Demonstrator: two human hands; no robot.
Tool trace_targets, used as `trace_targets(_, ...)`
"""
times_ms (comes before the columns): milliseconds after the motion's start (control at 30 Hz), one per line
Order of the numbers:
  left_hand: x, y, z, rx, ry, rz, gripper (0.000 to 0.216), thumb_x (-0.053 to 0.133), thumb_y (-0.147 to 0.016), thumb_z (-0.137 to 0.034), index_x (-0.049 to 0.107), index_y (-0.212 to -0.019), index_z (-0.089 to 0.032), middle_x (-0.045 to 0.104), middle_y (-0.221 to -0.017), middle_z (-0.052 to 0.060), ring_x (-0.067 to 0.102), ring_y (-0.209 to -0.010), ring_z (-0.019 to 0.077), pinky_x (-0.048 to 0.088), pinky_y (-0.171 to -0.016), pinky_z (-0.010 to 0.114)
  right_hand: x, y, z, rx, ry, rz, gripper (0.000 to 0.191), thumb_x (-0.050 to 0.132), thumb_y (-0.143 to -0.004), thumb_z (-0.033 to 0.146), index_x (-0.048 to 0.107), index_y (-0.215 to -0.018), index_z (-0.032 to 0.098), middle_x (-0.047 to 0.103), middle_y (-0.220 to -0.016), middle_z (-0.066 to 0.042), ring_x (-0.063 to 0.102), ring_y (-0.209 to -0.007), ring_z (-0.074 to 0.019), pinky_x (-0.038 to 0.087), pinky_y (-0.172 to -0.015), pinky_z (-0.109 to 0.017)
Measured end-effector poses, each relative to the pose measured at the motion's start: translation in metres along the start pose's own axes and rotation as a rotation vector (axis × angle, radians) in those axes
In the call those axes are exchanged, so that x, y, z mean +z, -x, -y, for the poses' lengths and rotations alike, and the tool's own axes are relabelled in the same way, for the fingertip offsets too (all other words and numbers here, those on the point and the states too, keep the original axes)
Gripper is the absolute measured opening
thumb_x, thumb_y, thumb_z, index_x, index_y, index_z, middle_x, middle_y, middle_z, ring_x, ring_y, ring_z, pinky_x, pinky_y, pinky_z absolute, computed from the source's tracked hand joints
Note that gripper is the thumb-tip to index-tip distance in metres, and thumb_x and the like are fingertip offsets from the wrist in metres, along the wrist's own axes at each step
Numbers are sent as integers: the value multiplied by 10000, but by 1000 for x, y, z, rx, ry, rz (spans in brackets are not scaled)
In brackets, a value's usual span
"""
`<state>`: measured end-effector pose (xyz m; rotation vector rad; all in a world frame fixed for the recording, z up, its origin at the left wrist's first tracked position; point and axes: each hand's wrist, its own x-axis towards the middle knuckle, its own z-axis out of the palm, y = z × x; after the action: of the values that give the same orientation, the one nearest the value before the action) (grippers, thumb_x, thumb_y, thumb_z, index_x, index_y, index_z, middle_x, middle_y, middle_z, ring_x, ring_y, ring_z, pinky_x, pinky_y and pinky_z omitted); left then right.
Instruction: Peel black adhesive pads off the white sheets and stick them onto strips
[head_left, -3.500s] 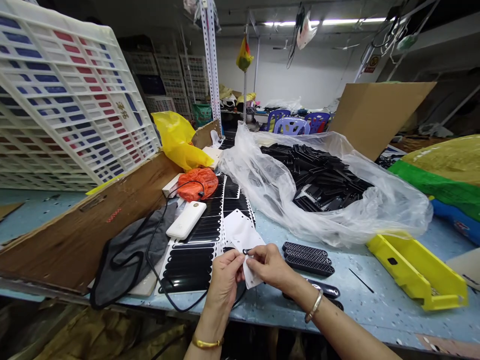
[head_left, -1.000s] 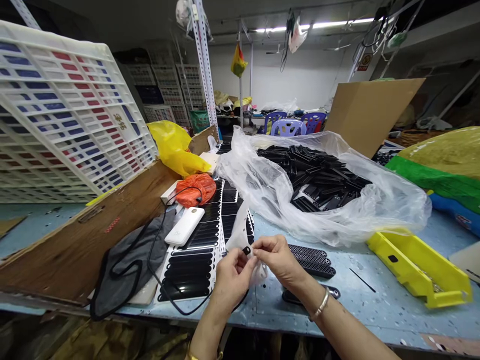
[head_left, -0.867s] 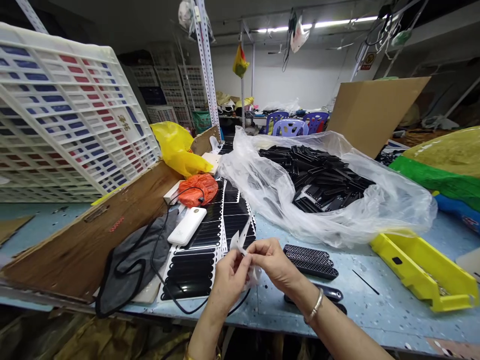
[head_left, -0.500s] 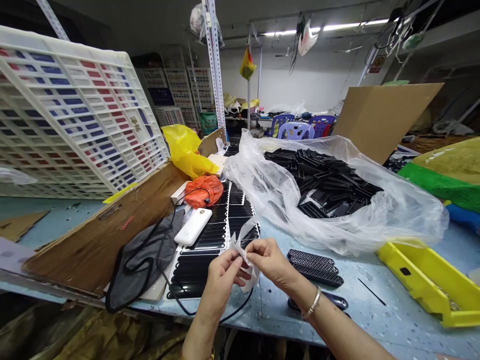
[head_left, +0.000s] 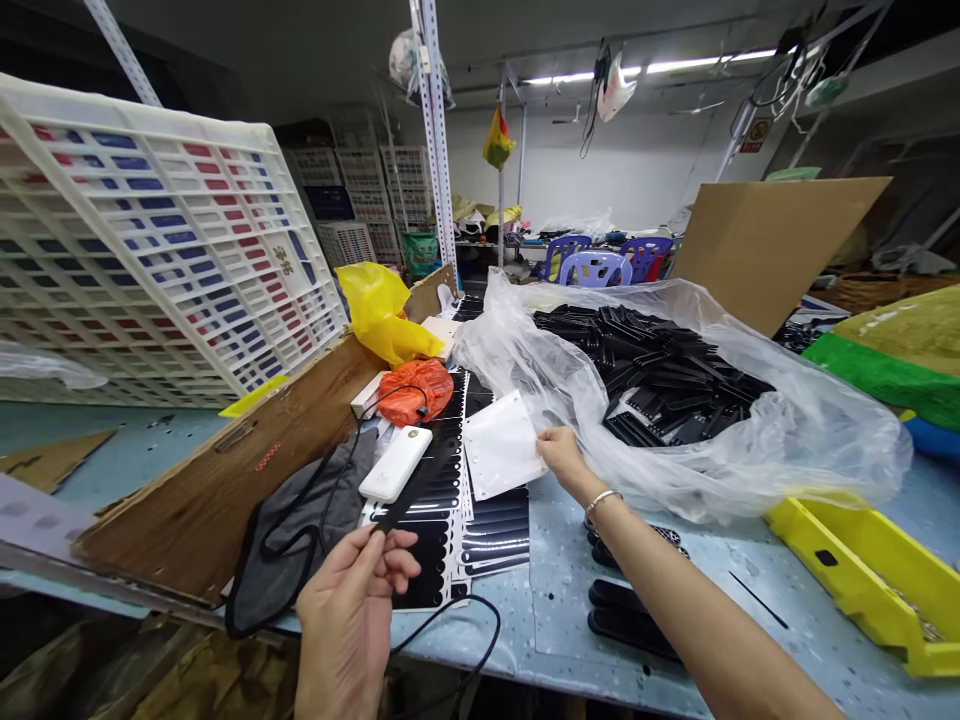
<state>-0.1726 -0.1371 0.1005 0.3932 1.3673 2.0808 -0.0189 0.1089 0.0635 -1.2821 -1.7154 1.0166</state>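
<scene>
Low in front of me, my left hand (head_left: 360, 585) pinches the end of a thin black strip (head_left: 405, 495) between thumb and forefinger, its other fingers loosely curled. The strip slants up over sheets of black rounded strips (head_left: 495, 540) on white backing. Farther out, my right hand (head_left: 561, 455) grips the right edge of a white sheet (head_left: 501, 445) above those sheets. Beneath my right forearm lie dark pieces with a patterned face (head_left: 667, 540), partly hidden, and smooth black handle-like pieces (head_left: 626, 610).
A clear plastic bag (head_left: 825, 440) of black parts (head_left: 660, 360) spreads at the back. At right stands a yellow bin (head_left: 847, 580). On the left are a white power bank (head_left: 396, 463), an orange bag (head_left: 416, 392), a grey cloth (head_left: 292, 540), a wooden board (head_left: 225, 470) and a white crate (head_left: 187, 250).
My hands were together over a whitish, partly see-through piece. They have parted: the left moved left with the black strip, the right moved up and away with the white sheet.
</scene>
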Motion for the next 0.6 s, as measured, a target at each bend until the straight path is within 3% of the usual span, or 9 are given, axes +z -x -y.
trace_targets(100,13,5,5,-44,-52,88,293,814,-581,-300,687,-773,-120,704,-602,70,581,-395,145,385,-355,203,-8,11,5,-46,37,31,316,567,-663,144,421,-392,213,373,-399,42,439,-489,-126,327,-514,-245)
trace_targets(233,36,11,22,-123,-84,255,311,823,-591,-324,732,-803,-116,683,-568,52,584,-381,146,407,-341,209,-56,34,20,-57,37,45,312,615,-747,260,531,-456,185,475,-458,10,552,-557,-156,378,-530,-244)
trace_targets(400,74,21,48,-174,-120,452,289,816,-614,-343,752,-794,-125,724,-619,82,695,-513,229,532,-406,259,-123,86,32,101,-234,489,438,669,-735,537,726,-730,104,709,-699,-92,662,-597,-192,471,-497,-252)
trace_targets(600,112,36,80,-140,-161,622,263,779,-667,-355,758,-818,-141,757,-685,75,740,-639,259,620,-517,312,-161,128,15,176,-158,536,443,717,-703,539,707,-642,100,626,-521,-32,557,-446,-103,388,-422,-193)
